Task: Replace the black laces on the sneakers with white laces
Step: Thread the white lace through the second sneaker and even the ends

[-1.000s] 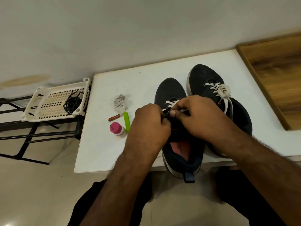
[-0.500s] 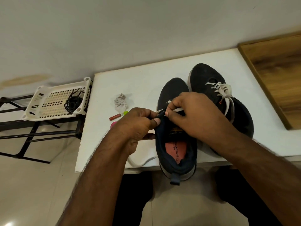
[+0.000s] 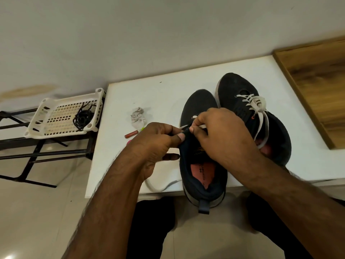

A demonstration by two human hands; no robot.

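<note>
Two dark sneakers stand side by side on the white table (image 3: 160, 94). The right sneaker (image 3: 240, 90) is laced with a white lace tied in a bow. The left sneaker (image 3: 197, 103) overhangs the table's front edge. My left hand (image 3: 156, 144) pinches the left edge of its eyelet row between thumb and fingers. My right hand (image 3: 218, 131) pinches a white lace (image 3: 183, 127) at an eyelet there. A loose stretch of white lace (image 3: 156, 186) trails on the table under my left wrist. Black laces (image 3: 82, 116) lie bundled in a white basket.
The white perforated basket (image 3: 56, 116) sits on a black metal rack left of the table. A crumpled cloth (image 3: 137, 116), a small brown tube (image 3: 130, 134) and bits of green and pink items lie left of the shoes. A wooden panel (image 3: 317, 81) borders the table's right side.
My left hand slid down and left off the shoe's throat, uncovering the insole and the loose lace on the table. It now hides the pink and green items. My right hand stayed at the eyelets.
</note>
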